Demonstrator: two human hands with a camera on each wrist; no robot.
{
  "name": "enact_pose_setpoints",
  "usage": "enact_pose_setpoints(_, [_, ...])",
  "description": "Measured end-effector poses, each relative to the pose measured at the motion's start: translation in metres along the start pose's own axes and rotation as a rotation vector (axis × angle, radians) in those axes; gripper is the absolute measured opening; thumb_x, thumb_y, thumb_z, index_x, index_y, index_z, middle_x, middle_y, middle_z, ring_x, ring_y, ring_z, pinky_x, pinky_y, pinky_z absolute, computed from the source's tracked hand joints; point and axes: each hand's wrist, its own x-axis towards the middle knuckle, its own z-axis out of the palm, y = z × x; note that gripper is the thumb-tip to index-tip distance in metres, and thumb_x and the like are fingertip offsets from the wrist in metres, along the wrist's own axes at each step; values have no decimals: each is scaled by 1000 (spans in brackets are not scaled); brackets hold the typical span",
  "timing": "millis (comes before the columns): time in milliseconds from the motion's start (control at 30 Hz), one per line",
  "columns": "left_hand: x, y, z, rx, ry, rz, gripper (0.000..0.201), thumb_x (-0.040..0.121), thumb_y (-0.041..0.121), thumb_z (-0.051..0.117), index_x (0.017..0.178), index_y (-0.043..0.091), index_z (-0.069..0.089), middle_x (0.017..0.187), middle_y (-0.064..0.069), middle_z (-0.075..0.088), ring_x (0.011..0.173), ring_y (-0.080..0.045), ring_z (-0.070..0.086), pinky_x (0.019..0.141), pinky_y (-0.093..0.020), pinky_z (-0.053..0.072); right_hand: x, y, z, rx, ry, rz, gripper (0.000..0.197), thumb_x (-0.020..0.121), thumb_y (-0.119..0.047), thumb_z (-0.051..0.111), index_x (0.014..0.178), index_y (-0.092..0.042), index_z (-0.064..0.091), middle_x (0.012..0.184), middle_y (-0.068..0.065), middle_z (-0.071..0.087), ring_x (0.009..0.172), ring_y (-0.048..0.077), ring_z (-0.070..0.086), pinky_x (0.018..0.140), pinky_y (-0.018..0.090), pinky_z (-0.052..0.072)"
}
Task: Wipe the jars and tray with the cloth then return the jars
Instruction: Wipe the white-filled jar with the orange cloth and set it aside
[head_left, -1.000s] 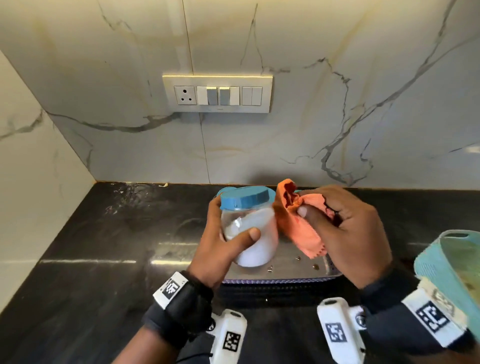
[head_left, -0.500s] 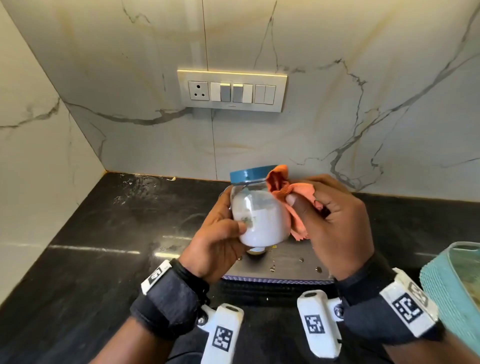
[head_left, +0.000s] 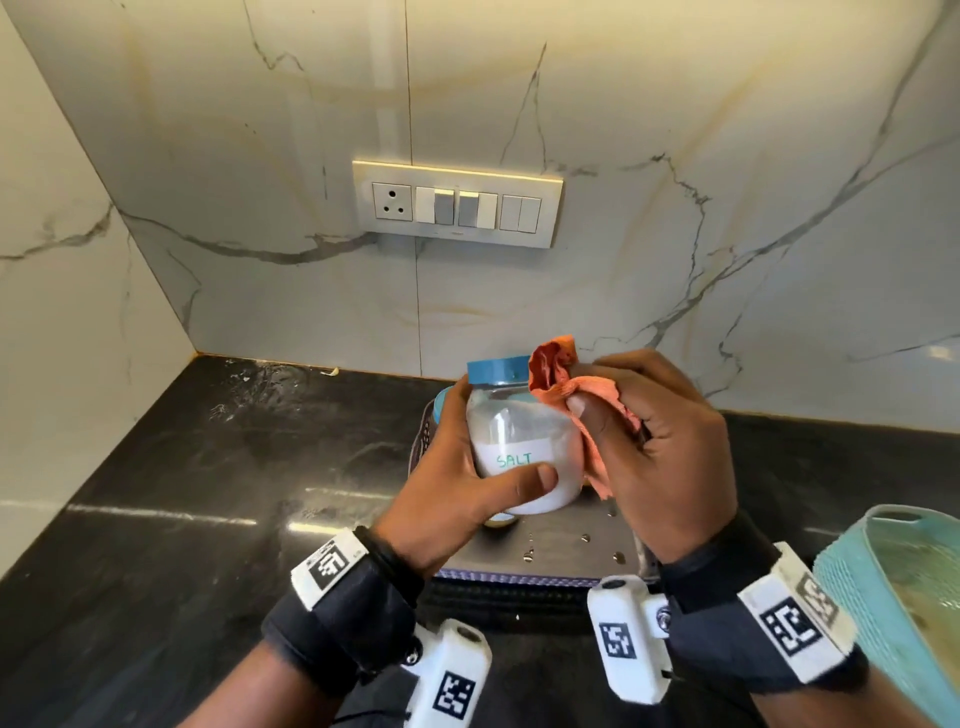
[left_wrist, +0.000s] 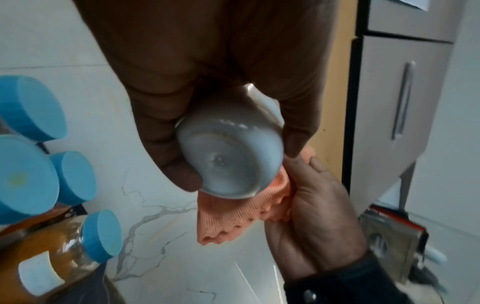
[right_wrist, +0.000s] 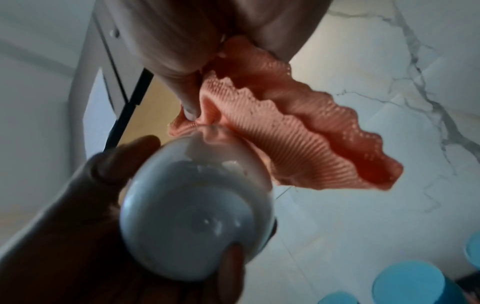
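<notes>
The left hand (head_left: 447, 483) wraps its grip around the salt jar (head_left: 522, 452), thumb across the front, and holds it up above the metal tray (head_left: 561, 545). The right hand (head_left: 660, 447) pinches the orange cloth (head_left: 558, 379) and presses it on the jar's right side. The tray sits on the black worktop (head_left: 182, 493). Other blue-lidded jars (left_wrist: 28, 174) stand to the left.

I'm counting five jars: one salt jar (head_left: 522, 447), plus four blue-lidded jars (left_wrist: 23, 181) crowding at 9 o'clock in the left wrist view. One tray (head_left: 571, 548), one orange cloth (head_left: 587, 410) and one teal basket (head_left: 883, 597) are showing, plus two hands: left hand (head_left: 447, 499), right hand (head_left: 670, 447).
</notes>
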Motion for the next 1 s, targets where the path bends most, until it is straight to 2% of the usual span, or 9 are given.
enact_pose_setpoints(100, [3,7,2,96,43,103,101,71,14,86,150,21,23,131,0,64,121,-23,64,98,-40,55,-9,-8,-1,-52,-44,-86,17,94,-20,62,100,-11,76,102,1,68,93,14,65,82,28,53])
enact_pose_setpoints(233, [6,10,0,215,14,150,106,74,-6,83,152,19,17,130,6,64,121,-16,64,98,-29,53,-22,-18,-1,-154,-103,-178,22,98,-26,59,101,-12,76,104,1,68,95,18,66,84,37,54])
enact_pose_setpoints(367, [4,10,7,319,11,164,109,73,8,86,155,25,16,128,13,64,118,-15,66,104,-43,52,13,-27,-2,-304,-60,-283,12,94,-17,65,99,-10,74,97,6,67,85,21,65,76,36,56])
enact_pose_setpoints(467, [6,9,4,359,30,193,104,74,7,86,147,41,21,125,16,63,118,-13,65,102,-37,52,26,-31,1,-432,-163,-362,11,85,-7,73,95,-7,72,90,9,63,76,26,62,67,38,56])
enact_pose_setpoints(533, [5,9,-1,340,49,179,96,69,21,83,140,51,27,128,9,63,122,-17,63,103,-41,51,27,-25,-2,-438,-222,-359,7,86,-7,70,93,-8,71,89,8,62,73,27,61,65,39,54])
enact_pose_setpoints(667, [1,7,-6,232,87,139,89,65,21,76,139,43,33,121,13,67,113,-11,67,89,-28,55,22,0,-13,-388,-197,-205,4,88,-11,69,89,-8,72,87,6,63,72,23,60,63,34,51])
enact_pose_setpoints(800, [2,11,-6,294,67,131,95,67,17,80,140,50,27,122,20,65,114,-8,66,89,-25,55,21,5,-22,-302,-47,-82,7,88,-12,70,92,-9,73,89,4,65,78,15,58,71,20,46])
enact_pose_setpoints(900, [5,13,1,399,59,129,105,61,34,80,149,42,24,131,12,61,121,-10,62,104,-42,51,34,-16,-15,-268,-24,-199,5,89,-11,70,92,-9,73,89,5,64,81,15,57,75,21,44])
enact_pose_setpoints(1000, [6,11,6,401,43,164,103,67,22,82,153,31,26,129,11,62,118,-13,64,101,-47,52,40,-33,-1,-388,-150,-428,7,81,-6,74,88,-7,71,87,6,64,85,16,51,75,31,46])
